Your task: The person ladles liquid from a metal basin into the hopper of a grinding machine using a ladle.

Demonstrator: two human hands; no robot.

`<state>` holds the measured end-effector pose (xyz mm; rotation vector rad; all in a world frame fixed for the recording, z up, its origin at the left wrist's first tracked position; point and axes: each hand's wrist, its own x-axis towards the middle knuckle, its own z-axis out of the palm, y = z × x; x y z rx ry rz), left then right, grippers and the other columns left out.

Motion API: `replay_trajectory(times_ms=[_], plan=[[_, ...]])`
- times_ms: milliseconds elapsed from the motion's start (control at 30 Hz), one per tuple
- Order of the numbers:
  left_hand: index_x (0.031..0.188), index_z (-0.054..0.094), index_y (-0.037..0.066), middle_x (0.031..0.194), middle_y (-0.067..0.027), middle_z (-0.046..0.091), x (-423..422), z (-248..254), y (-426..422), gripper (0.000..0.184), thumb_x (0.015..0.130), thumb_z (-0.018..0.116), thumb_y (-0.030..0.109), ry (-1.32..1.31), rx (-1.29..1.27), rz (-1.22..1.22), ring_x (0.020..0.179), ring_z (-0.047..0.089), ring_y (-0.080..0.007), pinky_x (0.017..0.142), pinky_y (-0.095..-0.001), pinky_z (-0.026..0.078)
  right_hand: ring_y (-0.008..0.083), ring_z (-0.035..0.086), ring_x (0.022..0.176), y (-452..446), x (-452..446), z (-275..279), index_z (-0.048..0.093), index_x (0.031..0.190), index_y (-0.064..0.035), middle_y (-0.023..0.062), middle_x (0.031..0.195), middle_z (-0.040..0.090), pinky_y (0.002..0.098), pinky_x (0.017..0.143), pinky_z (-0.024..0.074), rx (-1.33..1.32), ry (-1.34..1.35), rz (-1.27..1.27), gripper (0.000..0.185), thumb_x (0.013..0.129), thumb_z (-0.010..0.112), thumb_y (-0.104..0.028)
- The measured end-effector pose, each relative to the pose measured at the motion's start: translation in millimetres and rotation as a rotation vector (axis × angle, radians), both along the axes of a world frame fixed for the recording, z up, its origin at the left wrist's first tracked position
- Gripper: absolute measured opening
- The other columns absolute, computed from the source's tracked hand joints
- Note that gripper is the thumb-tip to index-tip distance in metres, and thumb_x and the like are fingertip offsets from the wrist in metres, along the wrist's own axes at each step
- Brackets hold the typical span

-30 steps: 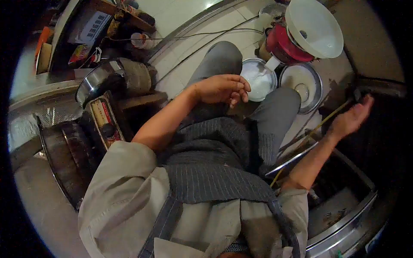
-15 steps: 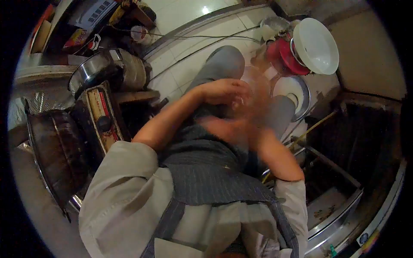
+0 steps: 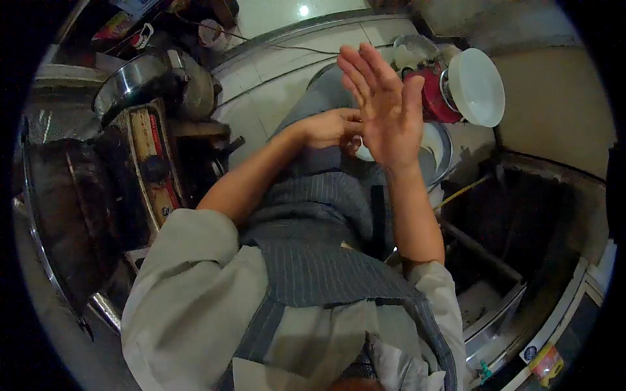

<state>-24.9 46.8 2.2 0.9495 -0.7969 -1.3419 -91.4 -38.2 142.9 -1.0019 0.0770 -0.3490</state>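
Note:
My right hand (image 3: 385, 117) is raised with its palm showing and fingers stretched out, holding nothing. Just behind it and to its left is my left hand (image 3: 329, 128), its fingers curled inward. Part of those fingers is hidden by the right hand. Below the left fingertips a small white patch (image 3: 363, 154) shows; I cannot tell what it is or whether the fingers grip it. Both hands are above my lap, over a dark striped apron (image 3: 319, 189). Beyond the right wrist lies a wide metal basin (image 3: 446, 151) with something pale in it.
A white bowl (image 3: 478, 88) tops a red container (image 3: 435, 94) at the upper right. On the left are a metal pot (image 3: 130, 88) and a worn box-like unit with a black knob (image 3: 155, 169). A dark open metal frame (image 3: 486, 251) stands at the right. Cables cross the tiled floor (image 3: 251, 72).
My right hand, blurred before beside the left, has risen and opened with the palm showing. The left hand has stayed in nearly the same place. The view has shifted slightly.

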Motion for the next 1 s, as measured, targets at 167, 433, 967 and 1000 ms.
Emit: replay_trajectory(times_ms=[167,433,967,1000], plan=[[0.104,0.061,0.006,0.087,-0.0041,0.06,6,-8,-9,0.016,0.094,0.059,0.019,0.009,0.051,-0.016,0.074,0.059,-0.0153,0.068,-0.0307,0.049,0.0379,0.031,0.141,-8,-6,-18,0.032,0.145,0.0057,0.0275,0.149,0.034,0.0462,0.116,0.0265,0.388,0.101,0.036,0.081,0.098,0.03,-0.061],[0.108,0.062,0.0,0.105,-0.0148,0.063,-2,-30,-11,0.026,0.083,0.06,0.004,-0.542,0.012,0.072,0.099,0.057,-0.026,0.08,-0.0367,0.048,0.0388,0.035,0.138,-12,-17,-37,0.037,0.141,0.0048,0.0273,0.147,0.037,0.0475,0.115,0.0294,0.753,0.144,0.052,0.078,0.098,0.032,-0.06],[0.124,0.055,0.0,0.124,-0.027,0.058,-16,-30,-18,0.037,0.09,0.053,0.014,-0.833,0.008,-0.162,0.115,0.055,-0.039,0.098,-0.0445,0.043,0.0386,0.04,0.135,-18,-32,-42,0.04,0.139,0.0045,0.0283,0.144,0.04,0.0465,0.112,0.0334,0.615,0.221,-0.002,0.067,0.102,0.033,-0.051],[0.124,0.055,0.0,0.124,-0.027,0.058,-18,-27,-20,0.037,0.09,0.053,0.014,-0.828,0.014,-0.162,0.115,0.055,-0.039,0.098,-0.0445,0.043,0.0378,0.045,0.132,-18,-34,-41,0.041,0.137,0.005,0.028,0.142,0.043,0.0451,0.11,0.0373,0.461,0.266,-0.048,0.062,0.102,0.038,-0.046]])
